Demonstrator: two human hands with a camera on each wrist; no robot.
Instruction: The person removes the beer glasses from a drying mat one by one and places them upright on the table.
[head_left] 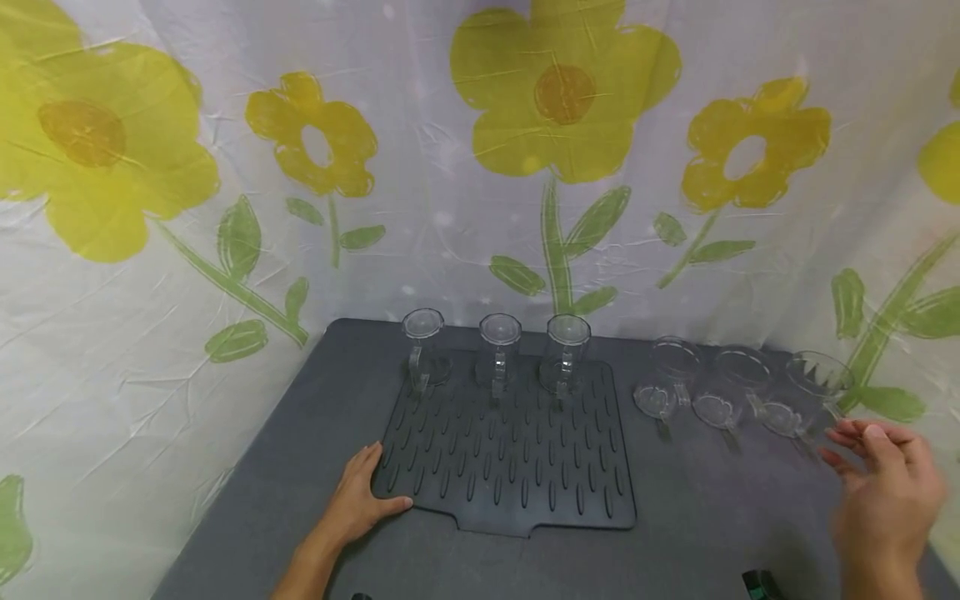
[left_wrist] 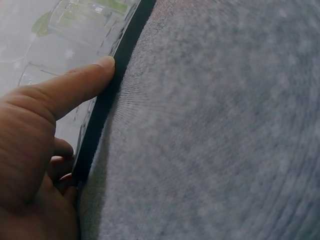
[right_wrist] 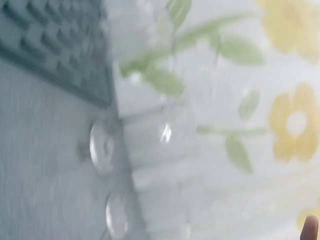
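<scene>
A dark ridged drying mat (head_left: 510, 467) with a lip at its front lies on the grey table. Along its back edge, three clear glass mugs (head_left: 567, 354) stand upside down, handles toward me. My left hand (head_left: 356, 498) spans the mat's front left corner, thumb straight along the front edge and fingers against the left side. To the right of the mat, three more glass mugs (head_left: 731, 387) stand upright in a row. Close to the handle of the rightmost mug (head_left: 817, 379), my right hand (head_left: 888, 483) has loosely bent fingers; contact cannot be made out.
Right behind the mugs hangs a white curtain (head_left: 420, 208) printed with yellow flowers, and it also runs along the left side. A small black and green object (head_left: 761, 585) lies at the table's front, partly cut off. The right wrist view is blurred.
</scene>
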